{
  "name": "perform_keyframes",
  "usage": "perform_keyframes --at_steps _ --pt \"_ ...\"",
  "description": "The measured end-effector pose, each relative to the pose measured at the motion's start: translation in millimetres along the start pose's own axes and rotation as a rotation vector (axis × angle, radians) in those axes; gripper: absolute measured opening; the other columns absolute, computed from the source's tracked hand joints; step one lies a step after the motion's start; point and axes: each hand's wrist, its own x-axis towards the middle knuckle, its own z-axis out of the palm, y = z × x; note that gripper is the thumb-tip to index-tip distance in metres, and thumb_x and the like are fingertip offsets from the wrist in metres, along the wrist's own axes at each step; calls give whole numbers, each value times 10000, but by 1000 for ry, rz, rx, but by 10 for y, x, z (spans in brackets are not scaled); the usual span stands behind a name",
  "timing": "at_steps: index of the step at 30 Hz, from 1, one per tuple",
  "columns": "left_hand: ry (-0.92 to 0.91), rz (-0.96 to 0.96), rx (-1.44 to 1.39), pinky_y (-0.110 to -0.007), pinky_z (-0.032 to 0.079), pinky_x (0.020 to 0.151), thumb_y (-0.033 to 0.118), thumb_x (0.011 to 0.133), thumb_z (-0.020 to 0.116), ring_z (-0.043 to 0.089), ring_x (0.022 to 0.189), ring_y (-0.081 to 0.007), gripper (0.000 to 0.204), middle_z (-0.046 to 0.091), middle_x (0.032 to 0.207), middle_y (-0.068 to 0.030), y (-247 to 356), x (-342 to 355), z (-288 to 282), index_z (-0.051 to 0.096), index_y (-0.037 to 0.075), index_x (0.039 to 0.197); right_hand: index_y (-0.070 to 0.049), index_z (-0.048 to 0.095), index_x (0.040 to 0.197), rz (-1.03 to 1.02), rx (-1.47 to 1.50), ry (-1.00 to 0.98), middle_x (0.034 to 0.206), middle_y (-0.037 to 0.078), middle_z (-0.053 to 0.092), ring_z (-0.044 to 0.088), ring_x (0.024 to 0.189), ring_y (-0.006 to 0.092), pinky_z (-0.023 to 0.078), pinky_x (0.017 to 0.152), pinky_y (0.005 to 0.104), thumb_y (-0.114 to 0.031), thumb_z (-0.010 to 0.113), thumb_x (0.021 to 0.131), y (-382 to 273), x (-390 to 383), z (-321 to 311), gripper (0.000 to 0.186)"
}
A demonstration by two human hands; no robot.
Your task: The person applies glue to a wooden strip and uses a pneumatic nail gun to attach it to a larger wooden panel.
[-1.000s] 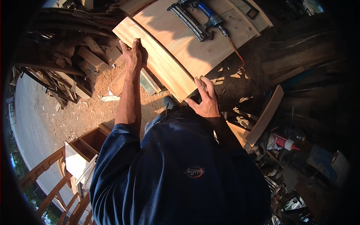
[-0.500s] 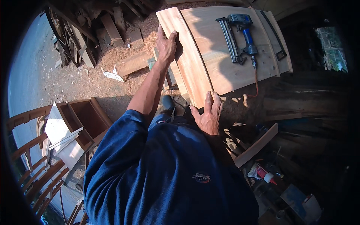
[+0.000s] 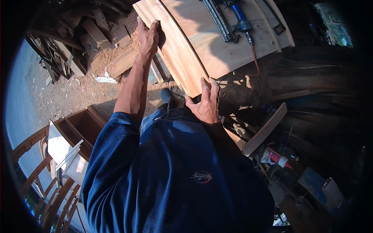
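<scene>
A long, pale wooden board (image 3: pixel 179 48) slants along the left side of a broad plywood panel (image 3: pixel 211 58). Around the board's left edge, toward its far part, my left hand (image 3: pixel 148 39) is closed, thumb over the edge. My right hand (image 3: pixel 206 105) grips the near end, with fingers laid over its right corner and thumb at the left. The undersides of both grips are hidden. On the panel rests a blue and black air nail gun (image 3: pixel 241 17), its top cut off by the picture's edge, with a hose (image 3: pixel 254 58) running off the near side.
Scrap wood (image 3: pixel 62 58) and sawdust (image 3: pixel 95 68) cover the ground at far left. Closer on the left stands a brown wooden frame (image 3: pixel 87 124) with white pieces (image 3: pixel 60 143) on it. At right are a loose board (image 3: pixel 266 130) and a red glue bottle (image 3: pixel 278 157).
The whole view has shifted, so the board, panel and nail gun sit farther up and left. Both hands keep their hold on the board at about the same spots.
</scene>
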Motion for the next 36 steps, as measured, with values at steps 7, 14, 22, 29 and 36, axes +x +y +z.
perform_keyframes --at_steps 7,14,22,29,36 --pt "-107 103 -3 -282 504 858 13 949 592 610 990 -176 470 603 1111 -121 -164 186 -257 384 -4 1369 -2 458 1402 52 355 38 1385 238 420 442 1288 417 411 1057 472 -221 871 680 178 -80 -73 860" --pt "-132 -52 -143 -319 535 885 8 943 581 615 1034 -194 475 610 1178 -119 162 -23 -12 387 65 1373 -3 712 1073 268 741 112 1017 74 681 643 974 153 536 844 291 -79 704 902 602 -70 -118 187" --pt "-257 9 55 -306 536 884 39 947 593 610 1047 -181 523 604 1214 -100 2 178 -293 376 95 1419 42 704 965 644 924 -100 880 87 698 658 814 129 542 776 261 -9 753 808 619 131 -139 172" --pt "-193 -47 -129 -277 546 893 4 927 606 616 1052 -169 490 618 1181 -100 165 19 -21 419 85 1372 27 701 919 743 906 -70 880 95 695 649 801 128 530 735 271 -18 728 784 611 189 -175 145" --pt "-149 -62 48 -405 565 858 104 909 635 586 1058 -244 505 549 1207 -107 115 73 -80 410 111 1362 13 695 894 700 1007 -20 857 72 662 633 796 135 523 727 277 -78 724 758 613 148 -137 166"
